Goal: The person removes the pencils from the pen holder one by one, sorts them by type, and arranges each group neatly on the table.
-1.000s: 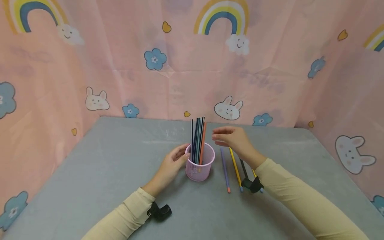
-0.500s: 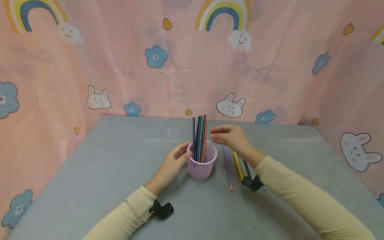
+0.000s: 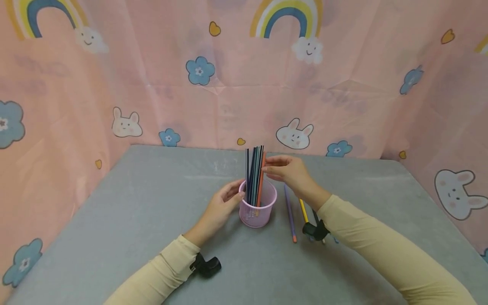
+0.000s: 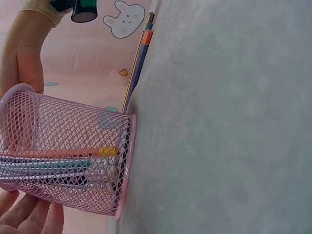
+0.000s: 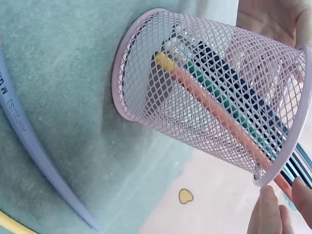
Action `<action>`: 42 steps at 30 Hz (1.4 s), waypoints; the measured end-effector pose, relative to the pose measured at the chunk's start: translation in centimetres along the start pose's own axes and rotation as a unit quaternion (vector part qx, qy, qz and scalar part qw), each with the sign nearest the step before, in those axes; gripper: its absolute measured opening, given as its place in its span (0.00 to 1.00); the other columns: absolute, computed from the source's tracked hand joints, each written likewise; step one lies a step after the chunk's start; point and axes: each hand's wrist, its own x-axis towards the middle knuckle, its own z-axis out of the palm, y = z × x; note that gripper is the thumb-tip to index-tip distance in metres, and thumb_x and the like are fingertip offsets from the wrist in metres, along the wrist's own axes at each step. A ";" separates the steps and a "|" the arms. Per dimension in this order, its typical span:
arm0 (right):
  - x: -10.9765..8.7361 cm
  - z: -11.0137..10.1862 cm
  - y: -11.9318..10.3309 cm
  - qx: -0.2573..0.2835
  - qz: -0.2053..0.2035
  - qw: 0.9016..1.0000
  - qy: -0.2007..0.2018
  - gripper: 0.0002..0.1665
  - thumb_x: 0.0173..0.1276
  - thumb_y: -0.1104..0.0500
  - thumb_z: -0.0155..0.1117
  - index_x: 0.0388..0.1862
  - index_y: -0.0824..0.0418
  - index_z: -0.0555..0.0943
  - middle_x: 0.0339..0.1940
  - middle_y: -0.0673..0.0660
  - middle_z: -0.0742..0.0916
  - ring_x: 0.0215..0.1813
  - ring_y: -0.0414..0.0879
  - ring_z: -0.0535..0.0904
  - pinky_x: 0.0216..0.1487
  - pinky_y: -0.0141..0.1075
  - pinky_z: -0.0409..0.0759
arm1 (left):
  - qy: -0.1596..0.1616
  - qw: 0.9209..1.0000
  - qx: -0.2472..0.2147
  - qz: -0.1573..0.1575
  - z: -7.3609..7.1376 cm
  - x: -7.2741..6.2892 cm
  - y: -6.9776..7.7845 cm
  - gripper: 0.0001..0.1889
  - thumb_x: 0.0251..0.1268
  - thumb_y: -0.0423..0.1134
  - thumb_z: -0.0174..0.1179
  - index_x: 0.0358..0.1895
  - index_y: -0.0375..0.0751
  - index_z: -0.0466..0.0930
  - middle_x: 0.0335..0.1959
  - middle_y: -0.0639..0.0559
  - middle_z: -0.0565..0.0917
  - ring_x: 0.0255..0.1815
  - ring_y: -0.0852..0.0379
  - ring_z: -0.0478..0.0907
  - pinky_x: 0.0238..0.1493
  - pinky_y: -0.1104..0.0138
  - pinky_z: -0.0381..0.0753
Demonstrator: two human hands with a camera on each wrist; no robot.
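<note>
A pink mesh pencil cup (image 3: 256, 217) stands upright on the table in the head view. Several dark pencils (image 3: 253, 176) and one orange pencil (image 3: 262, 180) lean inside it. My left hand (image 3: 219, 207) holds the cup's left side, thumb at the rim; its fingers (image 4: 29, 214) show beside the mesh in the left wrist view. Above the rim, my right hand (image 3: 289, 171) pinches the upper part of the orange pencil, which passes between thumb and fingers (image 5: 268, 209) in the right wrist view. The orange pencil's yellow end (image 5: 165, 62) is low inside the cup.
Right of the cup lie a purple pencil (image 3: 291, 218), a yellow pencil (image 3: 303, 212) and a dark pencil (image 3: 315, 217), partly under the right forearm. The grey table (image 3: 152, 203) meets a pink printed curtain (image 3: 228, 110) behind.
My right hand has moved left, from beside the cup to the orange pencil, and its fingers have closed on it. My left hand keeps its hold on the cup. The view has shifted slightly.
</note>
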 end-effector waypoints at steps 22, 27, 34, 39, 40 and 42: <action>-0.5 -1.1 -0.1 0.016 -0.047 0.998 0.039 0.22 0.69 0.58 0.67 0.59 0.67 0.79 0.39 0.45 0.87 0.42 0.35 0.86 0.53 0.34 0.85 | 0.003 1.000 0.003 0.002 0.2 -0.1 0.1 0.24 0.76 0.39 0.54 0.71 0.37 0.67 0.70 0.38 0.73 0.72 0.42 0.70 0.72 0.50 0.70; -1.3 -2.2 -0.9 0.051 -0.062 0.996 0.042 0.20 0.69 0.58 0.67 0.56 0.66 0.80 0.36 0.40 0.88 0.41 0.33 0.87 0.51 0.31 0.85 | 0.004 1.000 0.003 0.000 0.0 0.0 -0.1 0.24 0.75 0.39 0.54 0.71 0.38 0.68 0.70 0.39 0.74 0.71 0.43 0.71 0.72 0.51 0.71; -2.5 -3.4 -1.8 0.097 -0.083 0.991 0.044 0.05 0.67 0.58 0.69 0.42 0.52 0.86 0.37 0.43 0.89 0.42 0.35 0.88 0.50 0.29 0.85 | 0.007 1.000 0.001 0.003 0.0 0.1 -0.3 0.24 0.75 0.38 0.55 0.70 0.36 0.69 0.69 0.38 0.75 0.71 0.43 0.72 0.72 0.51 0.72; -3.2 -4.2 -2.7 0.136 -0.102 0.985 0.042 0.06 0.65 0.60 0.70 0.39 0.50 0.87 0.37 0.44 0.90 0.42 0.37 0.88 0.49 0.31 0.85 | 0.008 1.000 0.002 0.000 0.1 0.0 0.1 0.24 0.75 0.38 0.55 0.71 0.36 0.68 0.69 0.38 0.74 0.71 0.43 0.71 0.72 0.52 0.71; -3.4 -4.3 -2.8 0.147 -0.106 0.983 0.041 0.06 0.65 0.61 0.71 0.39 0.51 0.88 0.37 0.44 0.90 0.42 0.37 0.88 0.49 0.32 0.85 | 0.007 1.000 0.003 0.001 0.1 0.0 0.1 0.24 0.75 0.38 0.54 0.71 0.36 0.68 0.69 0.38 0.74 0.71 0.43 0.71 0.72 0.52 0.71; -3.6 -4.7 -3.2 0.166 -0.115 0.979 0.038 0.07 0.64 0.63 0.71 0.39 0.52 0.88 0.37 0.45 0.91 0.41 0.38 0.88 0.49 0.33 0.86 | 0.005 1.000 0.005 0.001 0.1 0.0 0.1 0.24 0.75 0.38 0.54 0.71 0.36 0.68 0.69 0.38 0.74 0.71 0.43 0.71 0.72 0.51 0.71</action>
